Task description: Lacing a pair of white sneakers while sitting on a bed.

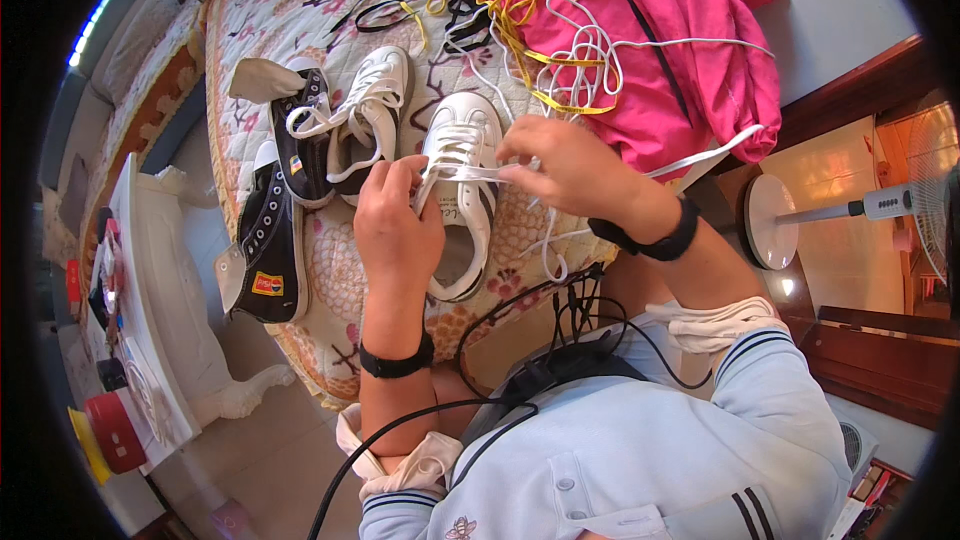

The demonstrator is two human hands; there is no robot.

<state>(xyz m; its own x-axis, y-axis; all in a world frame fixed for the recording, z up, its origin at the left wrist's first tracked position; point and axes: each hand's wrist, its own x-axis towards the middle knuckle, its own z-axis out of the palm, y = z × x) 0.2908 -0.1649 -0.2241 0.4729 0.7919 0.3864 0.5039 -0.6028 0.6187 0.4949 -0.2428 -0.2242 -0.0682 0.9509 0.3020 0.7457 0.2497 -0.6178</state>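
A white sneaker (459, 136) with dark side stripes lies on the quilt in front of me, toe away from me. White lace crosses its upper eyelets. My left hand (399, 229) grips the eyelet edge on the sneaker's left side. Between thumb and finger, my right hand (559, 165) pinches a white shoelace (484, 172), stretched across the shoe opening. Loose lace hangs below the right hand. Left of this shoe stands its laced partner, another white sneaker (380, 79). The left fingertips are partly hidden.
Two black canvas high-tops (266, 259) without laces stand at the left. A pink cloth (697, 37) lies at the back right, under tangled white and yellow laces (574, 60). Black cables (574, 307) run over my lap. A white table (161, 255) is left, a fan (885, 204) right.
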